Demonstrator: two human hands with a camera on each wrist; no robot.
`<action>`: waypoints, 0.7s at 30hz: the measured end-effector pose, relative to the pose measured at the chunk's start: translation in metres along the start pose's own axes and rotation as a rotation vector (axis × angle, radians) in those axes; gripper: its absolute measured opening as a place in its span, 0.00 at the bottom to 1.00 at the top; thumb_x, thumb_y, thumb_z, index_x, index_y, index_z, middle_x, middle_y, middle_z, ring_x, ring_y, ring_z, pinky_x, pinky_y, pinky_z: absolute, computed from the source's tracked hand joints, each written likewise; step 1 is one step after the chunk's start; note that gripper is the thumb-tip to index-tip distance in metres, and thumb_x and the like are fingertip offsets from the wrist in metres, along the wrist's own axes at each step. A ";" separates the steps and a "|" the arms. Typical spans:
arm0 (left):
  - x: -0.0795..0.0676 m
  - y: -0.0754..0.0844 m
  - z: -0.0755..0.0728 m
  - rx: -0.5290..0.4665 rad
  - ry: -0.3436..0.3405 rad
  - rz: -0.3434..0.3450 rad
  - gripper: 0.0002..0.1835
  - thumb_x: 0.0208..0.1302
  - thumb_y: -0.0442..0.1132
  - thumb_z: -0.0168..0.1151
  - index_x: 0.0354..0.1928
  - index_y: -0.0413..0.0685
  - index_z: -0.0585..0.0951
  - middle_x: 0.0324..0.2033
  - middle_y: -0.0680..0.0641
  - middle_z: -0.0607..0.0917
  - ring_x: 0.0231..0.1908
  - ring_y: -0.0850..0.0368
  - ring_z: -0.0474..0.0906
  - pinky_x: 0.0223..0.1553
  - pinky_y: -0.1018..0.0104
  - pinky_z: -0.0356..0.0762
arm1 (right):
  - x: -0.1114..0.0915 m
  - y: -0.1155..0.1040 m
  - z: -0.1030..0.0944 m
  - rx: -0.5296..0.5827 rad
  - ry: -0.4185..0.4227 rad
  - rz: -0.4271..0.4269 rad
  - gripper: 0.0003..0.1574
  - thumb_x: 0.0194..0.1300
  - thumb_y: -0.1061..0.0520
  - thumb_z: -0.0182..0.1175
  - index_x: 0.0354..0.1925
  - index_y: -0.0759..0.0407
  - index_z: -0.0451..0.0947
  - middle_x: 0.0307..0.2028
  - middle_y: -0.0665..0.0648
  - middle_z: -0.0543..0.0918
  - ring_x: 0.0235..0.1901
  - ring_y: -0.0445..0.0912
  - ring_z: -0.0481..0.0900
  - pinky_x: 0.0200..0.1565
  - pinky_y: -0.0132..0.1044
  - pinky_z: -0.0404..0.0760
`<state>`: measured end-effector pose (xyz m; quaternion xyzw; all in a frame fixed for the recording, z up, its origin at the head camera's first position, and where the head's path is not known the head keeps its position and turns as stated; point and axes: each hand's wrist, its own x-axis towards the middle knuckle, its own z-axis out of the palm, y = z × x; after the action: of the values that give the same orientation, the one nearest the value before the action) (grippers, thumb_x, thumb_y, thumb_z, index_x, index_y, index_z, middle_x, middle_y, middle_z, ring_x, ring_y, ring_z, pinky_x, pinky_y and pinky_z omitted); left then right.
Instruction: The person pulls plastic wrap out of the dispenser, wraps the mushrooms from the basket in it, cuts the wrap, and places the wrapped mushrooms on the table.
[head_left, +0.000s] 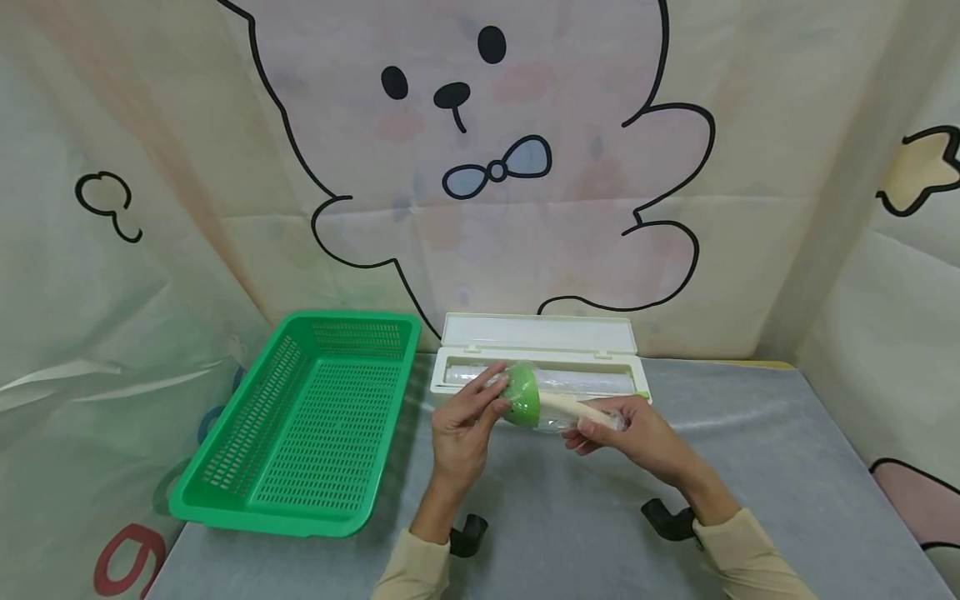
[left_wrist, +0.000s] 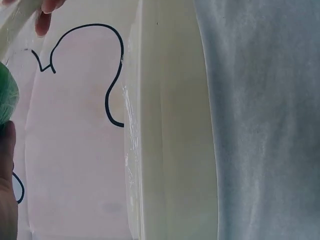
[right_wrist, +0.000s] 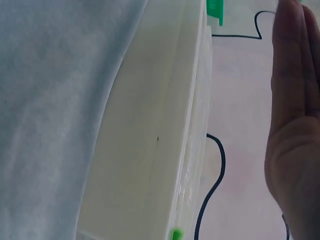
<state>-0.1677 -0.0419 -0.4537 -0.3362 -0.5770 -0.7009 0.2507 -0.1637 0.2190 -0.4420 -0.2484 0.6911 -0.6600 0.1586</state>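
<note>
Both hands hold an item with a green domed head and a cream handle, covered in clear plastic film, above the front of a long cream box. My left hand grips the green head between thumb and fingers. On the other side, my right hand pinches the handle's end with the film around it. The cream box has its lid raised, and what looks like a roll of clear film lies inside. In the right wrist view, part of my right hand shows, but not its grip.
A green perforated basket stands on the grey-covered table left of the box. Behind the box hangs a cloth printed with a cartoon animal. A small green piece shows at the box's edge.
</note>
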 end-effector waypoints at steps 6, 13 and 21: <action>-0.002 0.003 0.001 -0.081 -0.076 -0.099 0.13 0.68 0.23 0.61 0.53 0.26 0.82 0.60 0.23 0.75 0.55 0.52 0.80 0.49 0.71 0.79 | 0.002 0.000 -0.002 0.002 -0.026 0.001 0.23 0.75 0.65 0.56 0.64 0.77 0.71 0.49 0.74 0.82 0.44 0.60 0.87 0.44 0.55 0.84; -0.003 0.009 -0.001 -0.236 -0.142 -0.350 0.23 0.71 0.41 0.64 0.53 0.23 0.81 0.68 0.32 0.71 0.65 0.41 0.73 0.51 0.59 0.82 | 0.003 0.003 0.003 0.101 0.001 -0.072 0.24 0.76 0.69 0.52 0.66 0.79 0.68 0.57 0.63 0.80 0.47 0.56 0.85 0.47 0.52 0.84; 0.000 0.014 0.008 -0.154 -0.020 -0.430 0.17 0.59 0.31 0.74 0.47 0.27 0.82 0.65 0.39 0.76 0.49 0.39 0.84 0.43 0.60 0.85 | 0.005 0.001 0.008 0.025 0.021 -0.100 0.24 0.80 0.66 0.47 0.69 0.74 0.67 0.55 0.69 0.82 0.44 0.57 0.87 0.45 0.53 0.85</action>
<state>-0.1561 -0.0368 -0.4442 -0.2305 -0.5829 -0.7766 0.0633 -0.1637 0.2089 -0.4430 -0.2735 0.6710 -0.6784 0.1211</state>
